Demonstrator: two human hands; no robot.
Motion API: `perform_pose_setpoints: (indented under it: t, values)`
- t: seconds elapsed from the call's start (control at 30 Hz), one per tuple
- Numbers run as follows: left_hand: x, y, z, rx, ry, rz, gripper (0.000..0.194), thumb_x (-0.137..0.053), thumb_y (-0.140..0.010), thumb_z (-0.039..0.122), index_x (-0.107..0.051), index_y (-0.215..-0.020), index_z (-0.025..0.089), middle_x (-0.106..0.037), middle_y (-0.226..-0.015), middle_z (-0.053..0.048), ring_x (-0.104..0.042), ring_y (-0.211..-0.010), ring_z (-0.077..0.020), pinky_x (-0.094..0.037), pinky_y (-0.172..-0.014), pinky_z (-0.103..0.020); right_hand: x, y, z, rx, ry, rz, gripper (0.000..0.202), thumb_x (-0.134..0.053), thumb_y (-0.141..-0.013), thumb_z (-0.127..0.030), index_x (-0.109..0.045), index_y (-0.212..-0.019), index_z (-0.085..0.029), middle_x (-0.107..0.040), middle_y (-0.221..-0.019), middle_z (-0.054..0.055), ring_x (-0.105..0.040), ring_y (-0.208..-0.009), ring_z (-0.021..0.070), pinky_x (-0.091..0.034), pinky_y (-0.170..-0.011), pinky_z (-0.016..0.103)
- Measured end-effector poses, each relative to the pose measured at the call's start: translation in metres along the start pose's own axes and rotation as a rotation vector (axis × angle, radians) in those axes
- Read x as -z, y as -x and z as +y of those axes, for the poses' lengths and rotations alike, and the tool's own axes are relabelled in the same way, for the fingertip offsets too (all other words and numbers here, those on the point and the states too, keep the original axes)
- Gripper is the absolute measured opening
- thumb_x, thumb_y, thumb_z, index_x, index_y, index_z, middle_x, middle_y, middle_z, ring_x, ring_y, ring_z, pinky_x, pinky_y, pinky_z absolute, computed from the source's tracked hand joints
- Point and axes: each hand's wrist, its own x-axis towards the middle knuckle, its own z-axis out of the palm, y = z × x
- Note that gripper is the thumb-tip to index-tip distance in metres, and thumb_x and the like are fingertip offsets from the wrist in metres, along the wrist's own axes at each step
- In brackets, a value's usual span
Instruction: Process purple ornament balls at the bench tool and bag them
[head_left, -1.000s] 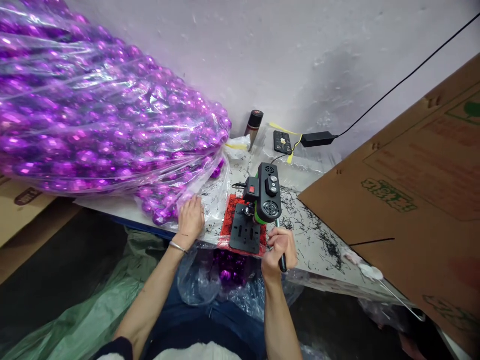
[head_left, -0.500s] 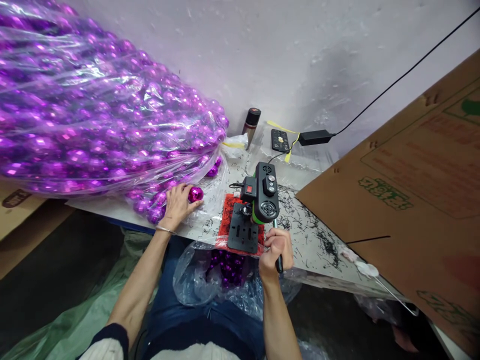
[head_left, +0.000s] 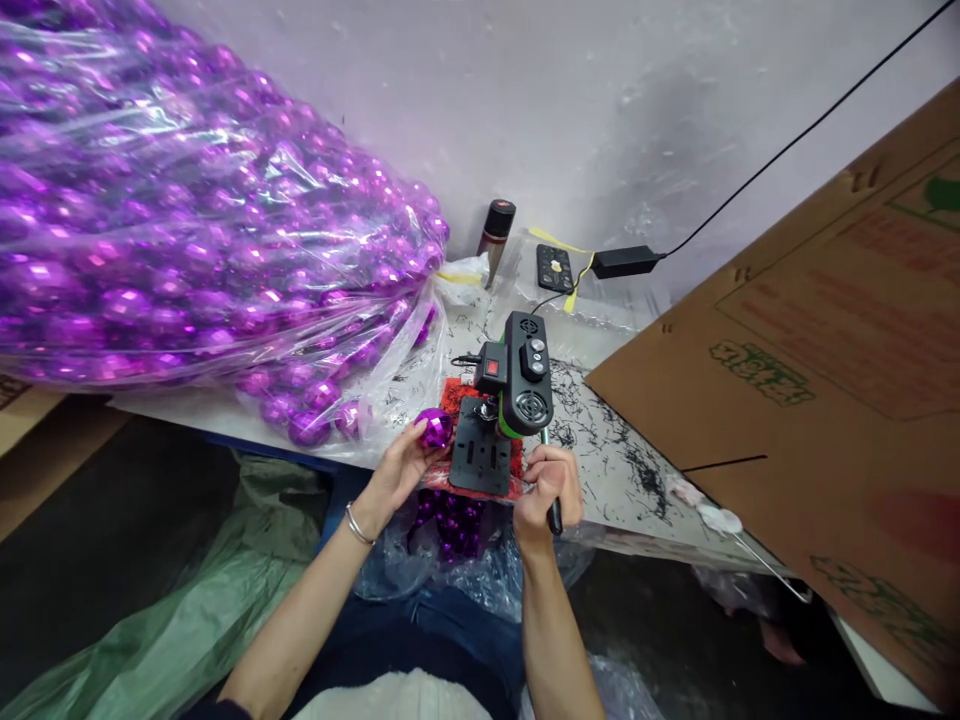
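Note:
Between the fingers of my left hand point(head_left: 399, 468) is a shiny purple faceted ball point(head_left: 435, 429), just left of a small bench machine. The machine has a black head point(head_left: 528, 375) with round vents and knobs, above a slotted black base plate point(head_left: 481, 448). My right hand point(head_left: 553, 486) is closed around the black-ended lever point(head_left: 554, 517) at the machine's right side. Under the base lies a red mat point(head_left: 452, 396). Several loose purple balls point(head_left: 309, 427) lie on the table at the mouth of a clear plastic bag.
A big clear bag point(head_left: 225, 220) full of purple balls fills the left. A cardboard box point(head_left: 810, 380) stands at right. Behind the machine are a dark can point(head_left: 496, 232) and a power adapter point(head_left: 624, 261). Black clippings point(head_left: 641, 478) litter the table. An open plastic bag point(head_left: 390, 560) with purple balls hangs below.
My left hand has taken a purple ball from beside the bag and carried it right, close to the machine. My right hand stays on the lever. The view has shifted slightly.

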Motion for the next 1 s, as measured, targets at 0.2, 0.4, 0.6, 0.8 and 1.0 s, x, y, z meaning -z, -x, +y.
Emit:
perform_pose_setpoints:
  t: [0.2,0.4,0.6,0.8,1.0]
  values:
    - [-0.014,-0.006,-0.025,-0.052,-0.090,0.071,0.046,-0.088,-0.082,0.047,-0.066,-0.115,0.023,-0.082,-0.117,-0.006,-0.080,-0.107,-0.0229,-0.066,-0.102,-0.043,-0.002,-0.016,-0.016,-0.036,-0.016,0.017,0.044,-0.044,-0.113,-0.027,-0.052,-0.070,-0.024,-0.058,-0.067,-0.003,-0.063,-0.067,0.0142,-0.046,-0.064,0.031]
    - [-0.024,-0.011,-0.049,-0.273,-0.497,0.027,0.067,-0.085,-0.087,0.055,-0.064,-0.142,0.022,-0.077,-0.139,-0.012,-0.074,-0.130,-0.0295,-0.057,-0.116,-0.045,-0.003,-0.031,-0.029,-0.123,-0.009,0.000,0.045,-0.045,-0.113,-0.031,-0.050,-0.069,-0.025,-0.052,-0.065,-0.003,-0.060,-0.066,0.0146,-0.045,-0.064,0.032]
    - [-0.020,-0.011,-0.060,-0.524,-0.995,0.007,0.062,-0.088,-0.089,0.049,-0.065,-0.142,0.025,-0.076,-0.140,-0.013,-0.071,-0.133,-0.0355,-0.055,-0.117,-0.053,0.001,-0.026,-0.026,-0.085,0.022,-0.021,0.043,-0.045,-0.114,-0.030,-0.052,-0.071,-0.025,-0.057,-0.068,-0.002,-0.061,-0.067,0.0140,-0.044,-0.064,0.032]
    - [-0.020,-0.017,-0.067,-0.672,-1.139,-0.099,0.063,-0.086,-0.093,0.048,-0.062,-0.146,0.024,-0.073,-0.142,-0.015,-0.070,-0.135,-0.0360,-0.056,-0.116,-0.054,0.003,-0.024,-0.024,-0.076,0.048,-0.032,0.044,-0.043,-0.114,-0.031,-0.051,-0.070,-0.025,-0.059,-0.068,-0.002,-0.062,-0.066,0.0143,-0.046,-0.063,0.032]
    - [-0.024,-0.027,-0.073,-0.698,-1.164,-0.093,0.068,-0.088,-0.089,0.056,-0.065,-0.143,0.024,-0.075,-0.140,-0.015,-0.071,-0.134,-0.0373,-0.056,-0.115,-0.055,0.004,-0.024,-0.026,-0.047,0.060,-0.045,0.046,-0.044,-0.113,-0.030,-0.051,-0.068,-0.025,-0.059,-0.068,-0.002,-0.062,-0.066,0.0140,-0.047,-0.062,0.031]
